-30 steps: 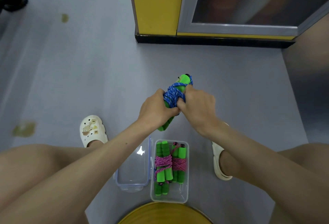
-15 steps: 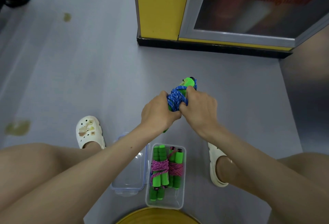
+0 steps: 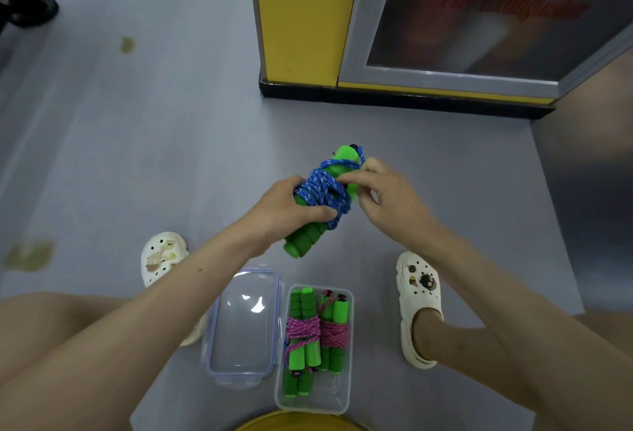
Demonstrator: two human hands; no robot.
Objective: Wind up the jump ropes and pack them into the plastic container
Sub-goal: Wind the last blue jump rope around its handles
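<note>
- The box [image 3: 313, 400] sits on the floor between the person's feet, close in front of a yellow seat edge [image 3: 301, 423]. Its long side runs straight away from the person.
- Two pink ropes [image 3: 305, 329] lie wound in it, side by side and lengthwise. Bare plastic shows along the right wall and at the near end.
- The lid [image 3: 243, 324] lies off, touching the box's left side.
- A white clog [image 3: 161, 256] stands to the left of these and another [image 3: 419, 297] to the right.
- Above and just beyond the box, both hands hold the blue rope [image 3: 322, 191], wound round its green handles.
- The bundle slants, with its low end near and left and its high end far and right. It is not lined up with the box.
- The left hand [image 3: 284, 206] is wrapped round the middle, thumb pressed on the cord.
- The right hand [image 3: 387, 197] pinches at the far end with finger and thumb. I cannot tell whether it is tucking a loose end.
- I judge the left hand should carry it, since it has the body and is nearer the box. The bundle should swing straight and come down toward the right wall.
- The floor [image 3: 137, 156] is smooth grey with a few stains.
- A yellow cabinet [image 3: 301, 19] with a glazed door [image 3: 479, 13] stands beyond.
</note>
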